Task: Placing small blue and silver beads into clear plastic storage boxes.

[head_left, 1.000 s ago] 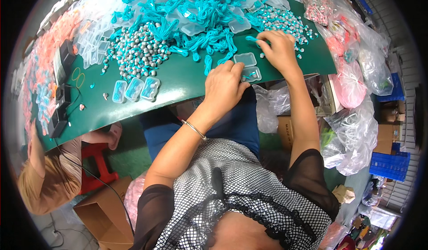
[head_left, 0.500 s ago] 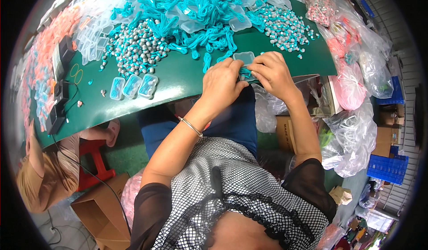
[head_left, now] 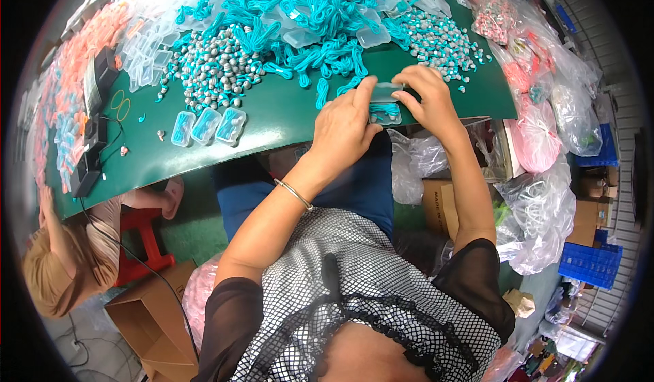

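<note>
Both my hands meet over the near edge of the green table [head_left: 272, 119]. My left hand [head_left: 344, 126] and my right hand [head_left: 426, 102] together hold a small clear plastic case [head_left: 385, 96] with a teal cord [head_left: 385, 112] partly inside it. Three filled clear cases [head_left: 208, 126] lie in a row to the left. Beyond my hands spreads a big heap of teal cords [head_left: 300, 21] mixed with empty clear cases, flanked by two piles of grey and teal earplugs [head_left: 211, 68].
Another person [head_left: 61, 259] crouches at the lower left by a red stool [head_left: 139, 239] and a cardboard box [head_left: 146, 321]. Black boxes [head_left: 95, 130] sit at the table's left end. Plastic bags [head_left: 545, 136] crowd the right side, a blue crate [head_left: 591, 263] beyond them.
My right hand pulled back from the far pile toward my left hand. Both hands then lifted a clear case with a teal cord off the table edge.
</note>
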Motion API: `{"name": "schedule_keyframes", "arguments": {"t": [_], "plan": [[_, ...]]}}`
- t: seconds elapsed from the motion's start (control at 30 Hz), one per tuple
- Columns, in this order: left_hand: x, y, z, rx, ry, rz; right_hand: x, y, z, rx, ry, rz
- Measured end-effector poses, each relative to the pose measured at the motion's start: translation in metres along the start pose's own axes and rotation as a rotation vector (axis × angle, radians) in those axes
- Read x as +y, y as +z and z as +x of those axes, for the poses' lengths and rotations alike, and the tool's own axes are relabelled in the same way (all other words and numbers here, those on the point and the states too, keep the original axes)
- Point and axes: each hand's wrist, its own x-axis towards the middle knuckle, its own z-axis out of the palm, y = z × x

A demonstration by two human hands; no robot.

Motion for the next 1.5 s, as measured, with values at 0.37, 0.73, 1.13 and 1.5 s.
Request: {"name": "schedule_keyframes", "arguments": {"t": [0.37,0.73,1.13,1.5], "plan": [[-0.003,0.012,-0.003,0.009,0.185,0.199,-0.013,0.009,-0.039,-0.009,0.010,0.204],[-0.011,-0.058,-0.027,0.144,0.198,0.319,0.001,0.030,0.036,0.257,0.138,0.205],[-0.033,-0.127,-0.071,0.107,-0.004,0.684,0.042,0.041,0.060,0.142,0.201,-0.197],[0.002,-0.042,-0.001,-0.073,-0.455,-0.966,0.001,0.010,0.010,0.156,0.502,0.800]]}}
